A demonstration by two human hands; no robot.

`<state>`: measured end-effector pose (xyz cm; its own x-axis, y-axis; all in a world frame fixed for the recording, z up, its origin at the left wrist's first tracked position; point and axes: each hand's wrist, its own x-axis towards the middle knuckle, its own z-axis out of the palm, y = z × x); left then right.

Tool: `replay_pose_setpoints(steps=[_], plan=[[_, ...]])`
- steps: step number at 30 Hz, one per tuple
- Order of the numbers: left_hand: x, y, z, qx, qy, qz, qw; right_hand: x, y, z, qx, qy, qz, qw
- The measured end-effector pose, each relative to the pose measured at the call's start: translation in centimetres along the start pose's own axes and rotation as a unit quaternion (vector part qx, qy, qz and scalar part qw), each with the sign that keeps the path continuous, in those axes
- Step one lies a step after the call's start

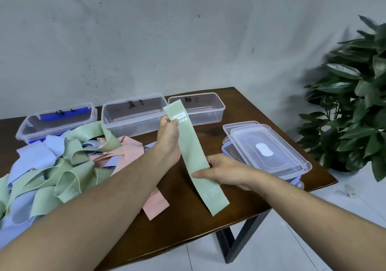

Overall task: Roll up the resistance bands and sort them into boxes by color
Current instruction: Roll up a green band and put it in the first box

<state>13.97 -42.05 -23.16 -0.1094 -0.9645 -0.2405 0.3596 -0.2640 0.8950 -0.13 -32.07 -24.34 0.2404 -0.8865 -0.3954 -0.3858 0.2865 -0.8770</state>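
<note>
Green band (pixel 193 158): flat, matte loop of stretchy rubber, printed "30 LB" near its lower end, held slanted above the worktop (pixel 240 112). Pinched near the top by the left hand (pixel 168 134), gripped lower down by the right hand (pixel 224 171) (hands apart along its length). Left of it, a tangled heap of bands (pixel 62 166) in green, blue, pink. Behind, three clear rectangular plastic boxes (pixel 133 114); to the right, stacked translucent lids (pixel 269 149).

Both hands (pixel 169 133) (pixel 221 171) hold a flat green band (pixel 192 155) above the table (pixel 188 229).
</note>
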Motion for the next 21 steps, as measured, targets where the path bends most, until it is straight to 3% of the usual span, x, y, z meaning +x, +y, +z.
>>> replay_pose_setpoints(steps=[8,11,14,21], plan=[[2.5,-1.6,0.9,0.066,0.032,0.002,0.997,0.5,1.5,-1.3,-0.050,0.025,0.035,0.998],[3.2,-2.1,0.9,0.101,0.044,-0.008,0.994,0.4,2.1,-1.2,-0.175,0.043,0.041,0.983],[3.8,-2.6,0.5,0.122,0.020,-0.022,0.992,0.2,2.5,-1.2,-0.309,0.101,0.042,0.945],[3.4,-3.4,-1.3,0.190,-0.042,0.013,0.981,0.2,3.8,-1.4,-0.292,0.124,0.013,0.948]])
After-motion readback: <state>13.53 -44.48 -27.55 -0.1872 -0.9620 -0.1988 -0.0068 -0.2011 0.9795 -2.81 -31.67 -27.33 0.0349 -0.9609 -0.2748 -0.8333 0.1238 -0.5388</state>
